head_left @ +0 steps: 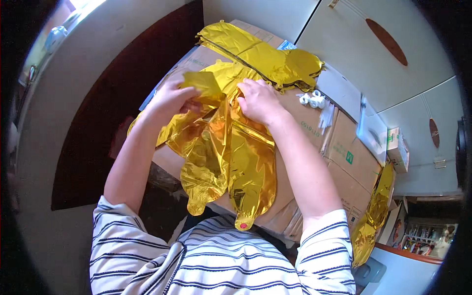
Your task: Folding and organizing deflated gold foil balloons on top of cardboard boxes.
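1. The gold foil balloon (253,169) lies flat and uninflated in front of the person's body, on the brown cardboard (290,196); two rounded lobes hang toward the striped shirt (241,260). Whether it is one piece or several overlapping is hard to tell.
2. The left hand (177,98) is blurred beside a raised flap of foil; its fingers are curled, but whether they pinch the flap cannot be told.
3. The right hand (259,101) rests on the upper foil, fingers bent and close together, thumb near a fold; a pinch is not clear.
4. Handling, as a judgement: very light, limp, slippery, quick to crease and easily torn or punctured by a nail. Seams and edge tabs should give the surest hold; flat fingertips suit the broad panels.
5. Texture: mirror-bright film, finely wrinkled on the left lobe, smoother with orange reflections on the right one, whose narrow end carries a red spot (243,226).
6. Beyond lies a stack of flat foil balloons (265,56) with small tabs along the edges. Near it sit glossy white rolls (313,100) and a bundle of thin, translucent strips (326,117).
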`<state>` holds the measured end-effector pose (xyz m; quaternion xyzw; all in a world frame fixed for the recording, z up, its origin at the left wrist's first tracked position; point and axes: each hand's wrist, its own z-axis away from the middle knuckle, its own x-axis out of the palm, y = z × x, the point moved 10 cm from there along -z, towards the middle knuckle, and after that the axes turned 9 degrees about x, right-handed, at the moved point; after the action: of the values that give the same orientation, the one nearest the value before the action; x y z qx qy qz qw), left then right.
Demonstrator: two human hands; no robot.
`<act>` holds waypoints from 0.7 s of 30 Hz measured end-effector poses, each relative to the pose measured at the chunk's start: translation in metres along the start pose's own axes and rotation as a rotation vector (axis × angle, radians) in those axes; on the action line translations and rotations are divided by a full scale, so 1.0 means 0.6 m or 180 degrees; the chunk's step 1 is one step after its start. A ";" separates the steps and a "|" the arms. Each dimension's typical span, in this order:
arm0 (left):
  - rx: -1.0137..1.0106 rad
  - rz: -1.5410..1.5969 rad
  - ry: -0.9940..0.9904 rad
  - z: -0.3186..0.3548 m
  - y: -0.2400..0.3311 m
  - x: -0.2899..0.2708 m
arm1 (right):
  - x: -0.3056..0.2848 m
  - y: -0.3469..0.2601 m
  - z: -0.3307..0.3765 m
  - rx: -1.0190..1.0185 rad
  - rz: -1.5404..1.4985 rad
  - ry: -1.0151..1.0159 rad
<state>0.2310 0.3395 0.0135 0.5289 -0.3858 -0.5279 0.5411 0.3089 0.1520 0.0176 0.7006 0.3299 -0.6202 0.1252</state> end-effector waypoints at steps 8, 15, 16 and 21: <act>-0.0009 0.0745 0.0073 0.122 -0.054 -0.015 | -0.006 -0.002 0.003 -0.0007 0.0011 0.0059; 0.0551 -0.0295 -0.1246 0.153 0.013 0.006 | -0.046 -0.010 -0.013 0.0260 -0.1111 -0.0045; 0.0602 -0.0715 -0.1442 0.144 0.017 -0.008 | -0.054 -0.021 -0.018 0.0479 -0.1562 -0.0328; 0.1155 -0.2404 0.0392 0.025 0.058 -0.131 | -0.054 -0.097 -0.039 0.0960 -0.1389 -0.1005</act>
<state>0.2108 0.4103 0.0608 0.7504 -0.2185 -0.5800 0.2298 0.2911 0.1995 0.0665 0.5189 0.3534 -0.7755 -0.0667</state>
